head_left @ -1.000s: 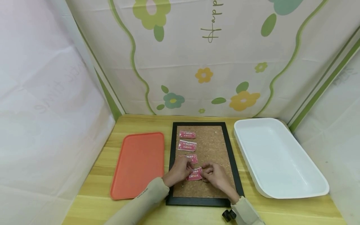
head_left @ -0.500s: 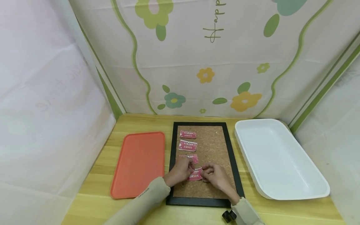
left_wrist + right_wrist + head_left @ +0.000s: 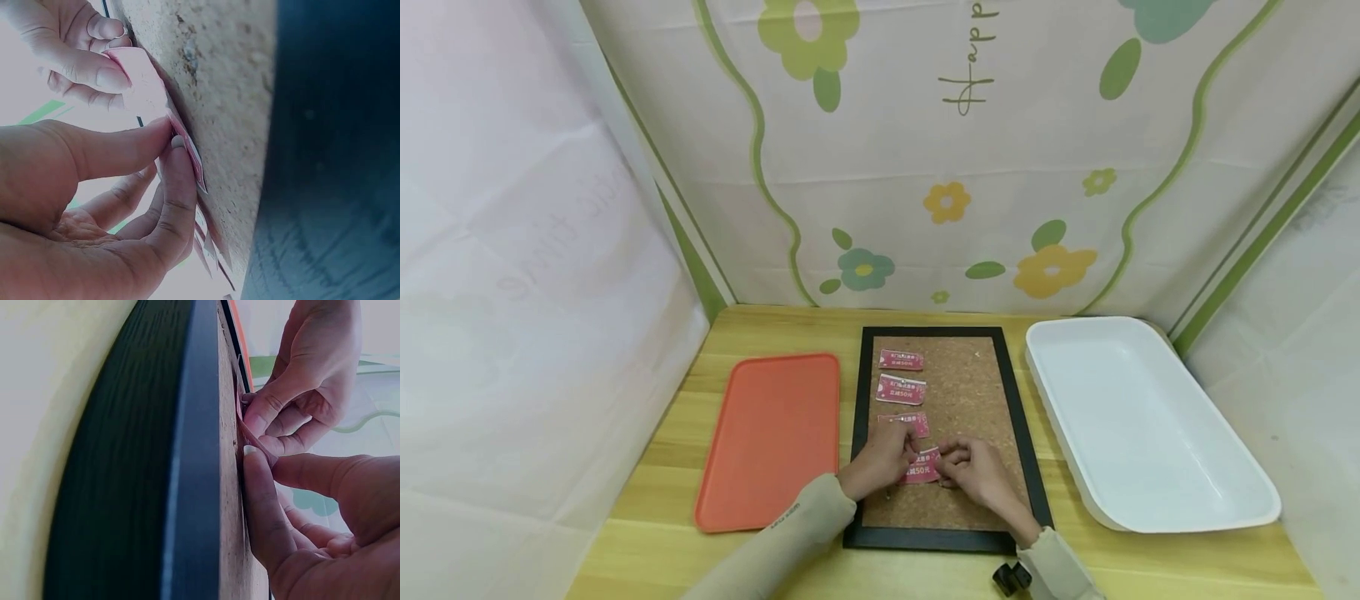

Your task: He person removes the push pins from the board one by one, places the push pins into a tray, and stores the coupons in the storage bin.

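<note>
A pink and white paper coupon (image 3: 922, 469) lies against a black-framed cork board (image 3: 955, 508), below three similar coupons (image 3: 901, 389) in a column on its left side. My right hand (image 3: 976, 471) pinches the coupon's right end between thumb and forefinger, bending that end up off the cork in the right wrist view. Over the coupon's upper middle, the thumb and forefinger of my left hand (image 3: 882, 454) press together; I cannot tell what small thing sits between them. Its left part is hidden under that hand. Small pale dots show at the tops of the upper coupons.
An orange-red tray (image 3: 771, 442) lies to the left of the board. To the right stands a deep white basin (image 3: 1150, 417). A small black object (image 3: 1011, 577) is by the right sleeve. Printed curtains hang behind and at both sides of the wooden table (image 3: 655, 492).
Both hands stay at the same coupon with hardly any movement of the fingers. The whole view shifts slightly as the head moves.
</note>
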Demonstrator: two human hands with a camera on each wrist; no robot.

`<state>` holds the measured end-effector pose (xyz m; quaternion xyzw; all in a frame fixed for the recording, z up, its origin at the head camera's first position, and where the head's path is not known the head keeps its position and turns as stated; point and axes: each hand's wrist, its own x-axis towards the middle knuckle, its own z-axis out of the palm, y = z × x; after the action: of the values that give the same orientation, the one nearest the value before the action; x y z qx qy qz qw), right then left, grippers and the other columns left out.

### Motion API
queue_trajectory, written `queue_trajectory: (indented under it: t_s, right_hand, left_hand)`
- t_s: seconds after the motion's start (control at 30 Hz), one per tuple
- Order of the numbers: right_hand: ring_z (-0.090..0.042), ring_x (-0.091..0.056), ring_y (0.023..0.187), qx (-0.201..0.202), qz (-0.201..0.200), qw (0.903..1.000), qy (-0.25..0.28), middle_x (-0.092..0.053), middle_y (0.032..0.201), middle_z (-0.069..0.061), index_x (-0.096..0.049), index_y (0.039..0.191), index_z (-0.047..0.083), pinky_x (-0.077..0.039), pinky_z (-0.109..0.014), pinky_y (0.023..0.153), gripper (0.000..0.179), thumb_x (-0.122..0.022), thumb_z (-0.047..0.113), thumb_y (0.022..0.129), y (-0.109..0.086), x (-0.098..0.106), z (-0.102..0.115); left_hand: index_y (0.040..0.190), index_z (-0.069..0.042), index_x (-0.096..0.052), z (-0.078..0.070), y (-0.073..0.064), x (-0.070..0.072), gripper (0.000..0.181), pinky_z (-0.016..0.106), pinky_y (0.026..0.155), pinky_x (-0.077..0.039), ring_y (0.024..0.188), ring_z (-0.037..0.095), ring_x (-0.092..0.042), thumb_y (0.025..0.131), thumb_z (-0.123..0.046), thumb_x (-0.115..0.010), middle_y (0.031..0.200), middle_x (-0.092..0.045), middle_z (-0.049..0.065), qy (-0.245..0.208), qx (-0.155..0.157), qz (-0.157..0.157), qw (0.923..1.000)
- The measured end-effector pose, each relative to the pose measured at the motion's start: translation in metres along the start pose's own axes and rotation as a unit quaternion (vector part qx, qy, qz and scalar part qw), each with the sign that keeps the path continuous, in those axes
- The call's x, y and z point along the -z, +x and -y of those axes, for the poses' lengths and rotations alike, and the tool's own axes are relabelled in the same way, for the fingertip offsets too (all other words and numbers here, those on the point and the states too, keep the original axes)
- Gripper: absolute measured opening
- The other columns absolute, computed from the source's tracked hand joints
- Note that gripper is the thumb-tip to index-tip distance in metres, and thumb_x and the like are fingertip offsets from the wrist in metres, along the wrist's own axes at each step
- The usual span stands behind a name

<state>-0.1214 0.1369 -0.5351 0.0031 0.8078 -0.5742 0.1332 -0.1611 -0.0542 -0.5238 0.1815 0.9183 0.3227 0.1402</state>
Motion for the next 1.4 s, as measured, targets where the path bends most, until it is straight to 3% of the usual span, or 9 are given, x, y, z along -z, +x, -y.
queue_trajectory:
  t_s: [0.3,0.9,1.17,1.4]
  right_hand:
    - [-0.025,-0.077,0.072,0.003,-0.005,1.0,-0.005,-0.078,0.087,-0.019,-0.068,0.114,-0.01,-0.063,-0.032,0.061,0.02,-0.069,-0.003,0.095,0.003,-0.001,-0.002]
    - [-0.024,-0.077,0.072,0.003,0.003,1.0,0.0,-0.077,0.089,-0.018,-0.069,0.114,-0.009,-0.063,-0.031,0.063,0.019,-0.068,-0.002,0.097,-0.001,0.002,-0.001]
    - [-0.022,-0.076,0.074,-0.007,0.006,0.9999,-0.012,-0.077,0.089,-0.015,-0.068,0.117,-0.008,-0.064,-0.032,0.065,0.021,-0.065,-0.002,0.098,-0.002,0.008,0.002]
    - [-0.022,-0.077,0.074,-0.008,-0.004,0.9997,-0.024,-0.077,0.09,-0.013,-0.068,0.118,-0.007,-0.063,-0.032,0.066,0.022,-0.066,-0.001,0.097,-0.002,0.013,0.006]
  left_hand:
    - [0.087,-0.006,-0.069,-0.001,0.0,0.002,0.022,0.02,0.055,-0.045,0.066,0.005,-0.054,0.086,0.015,-0.067,0.077,-0.065,0.001,-0.022,0.012,0.012,0.9996]
    - [0.086,-0.008,-0.071,0.003,-0.003,0.001,0.021,0.018,0.057,-0.047,0.066,0.002,-0.054,0.088,0.013,-0.067,0.079,-0.067,0.0,-0.019,-0.013,-0.001,0.9997]
    - [0.089,-0.003,-0.072,0.003,-0.005,0.011,0.008,0.021,0.056,-0.048,0.065,0.007,-0.057,0.093,0.005,-0.071,0.08,-0.068,0.003,-0.093,-0.015,0.026,0.9952]
    - [0.095,0.0,-0.072,0.002,-0.005,0.017,0.004,0.02,0.063,-0.051,0.071,0.007,-0.06,0.095,-0.003,-0.074,0.084,-0.071,0.006,-0.125,-0.026,0.021,0.9916]
